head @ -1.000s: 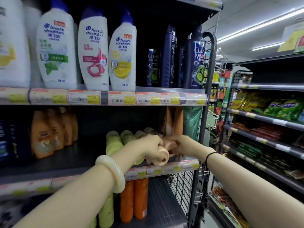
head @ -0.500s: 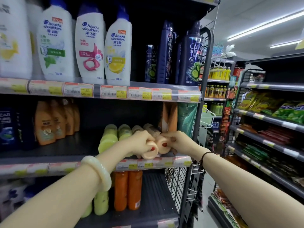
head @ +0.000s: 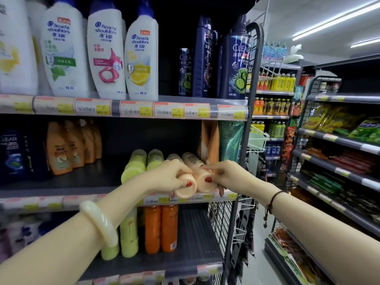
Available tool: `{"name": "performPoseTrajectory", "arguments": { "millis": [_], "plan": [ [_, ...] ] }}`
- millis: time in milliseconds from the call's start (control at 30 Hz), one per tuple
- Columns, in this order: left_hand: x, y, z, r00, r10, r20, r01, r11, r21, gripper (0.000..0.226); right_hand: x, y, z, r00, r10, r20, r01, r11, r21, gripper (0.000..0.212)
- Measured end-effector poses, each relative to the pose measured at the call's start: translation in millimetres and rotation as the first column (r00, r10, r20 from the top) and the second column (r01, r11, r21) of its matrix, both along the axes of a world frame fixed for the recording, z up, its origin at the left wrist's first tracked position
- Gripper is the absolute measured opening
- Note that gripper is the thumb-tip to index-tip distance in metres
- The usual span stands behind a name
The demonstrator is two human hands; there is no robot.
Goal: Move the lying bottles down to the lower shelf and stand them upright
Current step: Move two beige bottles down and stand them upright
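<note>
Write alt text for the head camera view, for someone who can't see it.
Left hand and right hand each grip a peach bottle lying on the middle shelf. Two green bottles lie beside them; orange bottles stand upright below.

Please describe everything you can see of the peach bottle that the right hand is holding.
The peach bottle is a pale peach cylinder that looks like smooth plastic. It lies on its side on the middle shelf, its rounded near end pointing at the camera and sticking out past the shelf edge. A printed label runs along its upper side, too blurred to read. The right hand grips the near end, thumb on its face. It lies against a second peach bottle, which the left hand holds.
</note>
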State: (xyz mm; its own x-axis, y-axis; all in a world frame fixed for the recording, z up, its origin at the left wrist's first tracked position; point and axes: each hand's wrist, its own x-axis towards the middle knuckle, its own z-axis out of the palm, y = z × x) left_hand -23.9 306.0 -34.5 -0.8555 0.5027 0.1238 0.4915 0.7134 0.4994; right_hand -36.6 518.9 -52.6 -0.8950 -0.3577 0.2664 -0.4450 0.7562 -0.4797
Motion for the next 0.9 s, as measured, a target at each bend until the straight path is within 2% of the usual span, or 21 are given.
{"name": "performPoseTrajectory", "arguments": {
  "millis": [67, 167, 333, 433, 500, 533, 600, 633, 767, 900],
  "plan": [
    [1.3, -0.4, -1.8, 0.999, 0.043, 0.031, -0.044, 0.997, 0.059, 0.031, 2.0, -0.6, 0.7, 0.999, 0.018, 0.048, -0.014, 0.997, -0.078, 0.035],
    [3.2, 2.6, 0.4, 0.988, 0.130, 0.078, -0.138, 0.983, 0.118, 0.021, 2.5, -2.5, 7.4, 0.991, 0.016, 0.135, 0.006, 0.987, -0.159, 0.037],
    [3.6, 20.0, -0.9, 0.946, 0.301, -0.117, -0.298, 0.953, 0.046, 0.023, -0.7, -15.8, 12.8, 0.938, -0.153, 0.312, 0.219, 0.958, -0.187, 0.046],
    [1.6, 22.7, -3.9, 0.931, 0.363, -0.036, -0.358, 0.928, 0.104, 0.017, -2.4, -18.5, 11.6, 0.842, -0.146, 0.519, 0.324, 0.907, -0.270, 0.053],
    [3.0, 22.9, -9.3, 0.916, 0.400, 0.037, -0.401, 0.905, 0.139, 0.018, -1.0, -20.0, 8.4, 0.801, -0.107, 0.589, 0.378, 0.853, -0.359, 0.054],
    [4.9, 23.3, -13.1, 0.908, 0.414, 0.061, -0.419, 0.896, 0.151, 0.021, 0.7, -21.4, 6.3, 0.796, -0.095, 0.598, 0.391, 0.835, -0.387, 0.053],
    [11.1, 24.7, -21.2, 0.888, 0.454, 0.069, -0.459, 0.874, 0.162, 0.049, 5.9, -24.0, 0.4, 0.803, -0.076, 0.591, 0.397, 0.808, -0.436, 0.051],
    [14.7, 25.3, -25.3, 0.881, 0.470, 0.059, -0.472, 0.862, 0.185, 0.055, 8.0, -24.2, -3.3, 0.809, -0.064, 0.584, 0.396, 0.794, -0.462, 0.050],
    [26.9, 26.2, -41.6, 0.876, 0.483, 0.014, -0.463, 0.832, 0.306, 0.053, 13.4, -20.8, -20.9, 0.837, -0.028, 0.546, 0.370, 0.764, -0.529, 0.042],
    [33.6, 26.3, -59.7, 0.876, 0.482, 0.032, -0.459, 0.811, 0.362, 0.075, 17.1, -20.4, -35.2, 0.864, -0.018, 0.503, 0.341, 0.757, -0.558, 0.028]
  ]
}}
